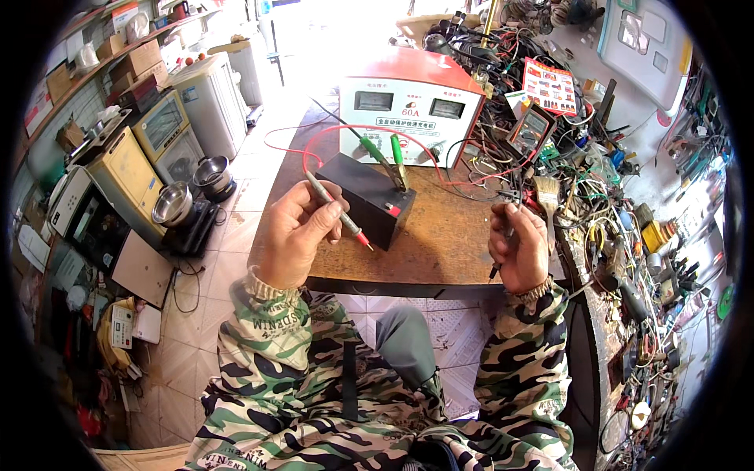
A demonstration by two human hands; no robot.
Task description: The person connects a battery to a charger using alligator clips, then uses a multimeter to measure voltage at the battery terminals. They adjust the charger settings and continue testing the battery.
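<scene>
My left hand is closed around a grey test probe with a red end and a metal tip that points down to the right. A red wire runs from that probe. In my right hand is a thin black probe, partly hidden by the curled fingers. Between my hands, a black box-shaped battery lies on the wooden table. A green-handled clip grips its far end, and a red tab shows nearby. A second green clip handle is beside it.
Behind the battery stands a white charger with a red top, two meters and knobs. Tangled cables and tools crowd the right, with a paintbrush near my right hand. Metal pots and appliances line the left.
</scene>
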